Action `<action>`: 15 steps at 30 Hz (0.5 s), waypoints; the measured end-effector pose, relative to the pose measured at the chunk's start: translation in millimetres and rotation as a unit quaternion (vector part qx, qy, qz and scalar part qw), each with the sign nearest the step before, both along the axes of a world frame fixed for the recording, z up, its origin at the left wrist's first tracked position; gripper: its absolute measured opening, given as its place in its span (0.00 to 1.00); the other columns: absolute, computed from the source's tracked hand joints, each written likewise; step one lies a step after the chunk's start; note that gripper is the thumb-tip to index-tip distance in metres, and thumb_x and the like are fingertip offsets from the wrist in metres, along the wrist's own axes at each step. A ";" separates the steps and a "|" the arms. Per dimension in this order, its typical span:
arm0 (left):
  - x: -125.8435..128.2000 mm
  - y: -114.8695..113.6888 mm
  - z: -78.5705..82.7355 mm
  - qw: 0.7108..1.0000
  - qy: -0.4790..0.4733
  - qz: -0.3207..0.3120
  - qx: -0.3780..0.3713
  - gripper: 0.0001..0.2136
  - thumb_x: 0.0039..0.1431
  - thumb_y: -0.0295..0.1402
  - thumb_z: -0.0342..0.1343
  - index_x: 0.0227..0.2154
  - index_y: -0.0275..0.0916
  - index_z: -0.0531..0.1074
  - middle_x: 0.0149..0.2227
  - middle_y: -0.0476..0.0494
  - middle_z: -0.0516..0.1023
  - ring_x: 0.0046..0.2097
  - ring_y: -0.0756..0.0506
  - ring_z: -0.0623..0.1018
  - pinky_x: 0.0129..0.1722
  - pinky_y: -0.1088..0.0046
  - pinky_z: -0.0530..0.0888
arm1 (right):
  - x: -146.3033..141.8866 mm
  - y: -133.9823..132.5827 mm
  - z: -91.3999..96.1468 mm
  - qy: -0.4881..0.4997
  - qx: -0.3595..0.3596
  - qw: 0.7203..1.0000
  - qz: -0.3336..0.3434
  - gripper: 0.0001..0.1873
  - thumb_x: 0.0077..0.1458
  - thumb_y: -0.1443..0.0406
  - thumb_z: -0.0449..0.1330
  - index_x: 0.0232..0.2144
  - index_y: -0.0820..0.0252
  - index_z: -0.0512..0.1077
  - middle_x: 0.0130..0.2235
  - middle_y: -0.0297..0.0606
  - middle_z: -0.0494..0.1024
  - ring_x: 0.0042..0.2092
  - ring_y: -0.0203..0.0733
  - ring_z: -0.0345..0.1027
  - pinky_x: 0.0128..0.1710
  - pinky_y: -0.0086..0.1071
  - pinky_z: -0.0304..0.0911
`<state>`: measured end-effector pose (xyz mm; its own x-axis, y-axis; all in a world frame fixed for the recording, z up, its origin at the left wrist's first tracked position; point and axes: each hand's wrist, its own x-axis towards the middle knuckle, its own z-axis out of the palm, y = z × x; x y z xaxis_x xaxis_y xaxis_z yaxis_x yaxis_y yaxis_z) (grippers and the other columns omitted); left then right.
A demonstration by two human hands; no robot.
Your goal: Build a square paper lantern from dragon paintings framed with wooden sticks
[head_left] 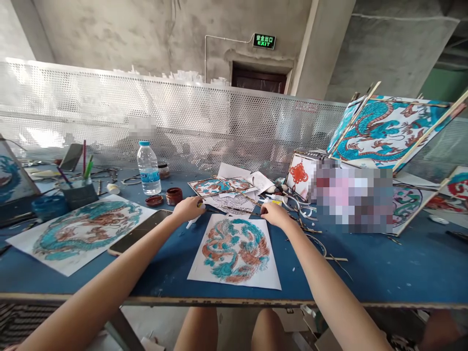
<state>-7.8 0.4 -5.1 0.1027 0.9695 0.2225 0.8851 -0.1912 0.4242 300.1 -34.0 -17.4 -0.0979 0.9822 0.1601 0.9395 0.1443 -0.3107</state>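
My left hand (188, 209) is closed, its fingers round a small white tube with yellow on it (193, 220); part of the tube is hidden. Across from it, the fingers of my right hand (275, 214) pinch the end of a thin strip (237, 212), which runs between the hands just beyond the near drawing. That drawing (236, 251), a round teal and brown design on white paper, lies flat between my forearms. Past my hands, a stick-edged painted panel (223, 185) rests on a black-and-white line drawing (234, 202).
At left are another painted sheet (91, 226), a phone (141, 231), a water bottle (149, 168) and an open brown paint jar (174, 196). Coiled strips (307, 210) lie at right, near a large dragon panel (387, 129). A perforated metal screen (219, 122) backs the table.
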 end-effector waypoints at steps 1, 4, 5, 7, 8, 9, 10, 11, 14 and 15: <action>0.1 0.2 -1.3 1.000 -0.003 -0.006 0.009 0.16 0.38 0.37 0.59 0.33 0.39 0.75 0.39 0.36 0.77 0.45 0.33 0.73 0.45 0.66 0.67 | -0.2 -0.5 0.5 0.006 0.010 1.000 0.001 0.02 0.46 0.70 0.59 0.25 0.60 0.71 0.33 0.39 0.76 0.35 0.41 0.68 0.27 0.28 0.53; 0.5 2.7 -3.2 0.999 -0.018 -0.021 0.038 0.13 0.37 0.34 0.61 0.31 0.40 0.75 0.40 0.37 0.76 0.48 0.33 0.70 0.48 0.64 0.64 | -1.6 -2.0 3.9 0.039 0.046 0.998 0.003 0.02 0.47 0.70 0.58 0.27 0.60 0.69 0.32 0.38 0.75 0.34 0.41 0.67 0.29 0.28 0.53; 1.0 3.5 -2.8 0.998 -0.023 -0.024 0.047 0.13 0.37 0.33 0.61 0.30 0.40 0.75 0.41 0.37 0.76 0.49 0.33 0.70 0.49 0.64 0.64 | -2.7 -2.6 5.7 0.055 0.059 0.997 0.006 0.02 0.48 0.70 0.57 0.28 0.59 0.69 0.31 0.38 0.75 0.34 0.40 0.67 0.29 0.28 0.53; 3.0 3.3 -0.1 0.996 -0.054 -0.037 0.061 0.10 0.37 0.32 0.61 0.28 0.40 0.75 0.39 0.38 0.76 0.48 0.34 0.70 0.50 0.63 0.63 | -6.3 -4.4 10.1 0.091 0.081 0.992 0.022 0.02 0.50 0.68 0.56 0.30 0.59 0.68 0.32 0.37 0.74 0.34 0.39 0.66 0.31 0.29 0.55; 4.6 1.9 2.4 0.993 -0.091 -0.049 0.057 0.09 0.38 0.32 0.61 0.28 0.39 0.76 0.38 0.39 0.76 0.47 0.35 0.71 0.49 0.64 0.64 | -9.0 -5.6 12.4 0.105 0.088 0.990 0.033 0.03 0.52 0.67 0.55 0.31 0.59 0.67 0.33 0.37 0.74 0.35 0.38 0.66 0.31 0.28 0.56; 6.5 -0.5 5.4 0.986 -0.146 -0.066 0.040 0.09 0.40 0.33 0.61 0.28 0.39 0.76 0.37 0.40 0.77 0.46 0.36 0.72 0.48 0.64 0.65 | -12.5 -7.3 14.6 0.129 0.089 0.986 0.051 0.04 0.53 0.65 0.54 0.33 0.59 0.67 0.33 0.36 0.74 0.35 0.37 0.66 0.31 0.28 0.57; 8.7 -3.9 8.9 0.972 -0.215 -0.091 0.009 0.11 0.41 0.35 0.61 0.30 0.38 0.76 0.36 0.40 0.77 0.44 0.38 0.73 0.46 0.65 0.67 | -16.8 -9.3 16.5 0.169 0.079 0.979 0.078 0.06 0.54 0.63 0.54 0.33 0.60 0.66 0.34 0.36 0.74 0.34 0.36 0.66 0.30 0.27 0.58; 11.1 -7.9 12.6 0.948 -0.290 -0.125 -0.033 0.14 0.43 0.38 0.61 0.34 0.38 0.76 0.36 0.40 0.77 0.43 0.39 0.74 0.44 0.65 0.68 | -21.8 -11.6 17.9 0.228 0.058 0.966 0.112 0.08 0.53 0.61 0.54 0.34 0.60 0.65 0.33 0.35 0.73 0.33 0.35 0.66 0.29 0.26 0.58; 18.9 -21.0 21.5 0.847 -0.455 -0.232 -0.144 0.22 0.47 0.42 0.60 0.43 0.34 0.73 0.40 0.37 0.77 0.40 0.42 0.76 0.39 0.66 0.71 | -40.2 -20.3 17.4 0.427 -0.055 0.878 0.209 0.14 0.47 0.58 0.60 0.33 0.60 0.64 0.30 0.32 0.71 0.28 0.32 0.63 0.24 0.25 0.57; 21.5 -24.6 23.0 0.822 -0.482 -0.256 -0.164 0.22 0.47 0.42 0.60 0.44 0.33 0.72 0.40 0.36 0.77 0.39 0.43 0.76 0.39 0.66 0.71 | -46.9 -23.1 15.5 0.468 -0.094 0.849 0.227 0.16 0.44 0.58 0.63 0.32 0.61 0.64 0.28 0.31 0.71 0.26 0.31 0.62 0.23 0.24 0.56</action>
